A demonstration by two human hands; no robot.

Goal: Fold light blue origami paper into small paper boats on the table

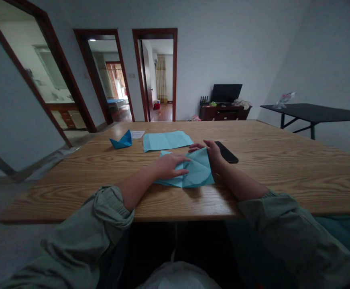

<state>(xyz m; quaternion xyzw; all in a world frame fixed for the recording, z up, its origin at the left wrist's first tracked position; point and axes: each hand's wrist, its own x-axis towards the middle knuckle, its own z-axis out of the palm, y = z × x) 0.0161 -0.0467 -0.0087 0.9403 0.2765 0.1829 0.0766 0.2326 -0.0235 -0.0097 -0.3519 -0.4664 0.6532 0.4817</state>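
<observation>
A creased sheet of light blue paper [197,170] lies on the wooden table in front of me, its right side raised off the surface. My left hand [171,165] rests flat on the left part of the sheet, fingers stretched and apart. At the raised right edge is my right hand [212,154], touching the paper from behind with its fingers extended and thumb apart. Part of those fingers is hidden by the sheet. Just beyond lies a second light blue sheet [165,140] with fold lines. A folded darker blue paper boat [123,140] stands to the left.
A black phone [227,152] lies right of my right hand. Behind the boat is a small white paper [137,134]. The wooden table [283,172] extends far to the right. Farther off stand a black table [316,111] and a cabinet [226,113] with a television [226,93].
</observation>
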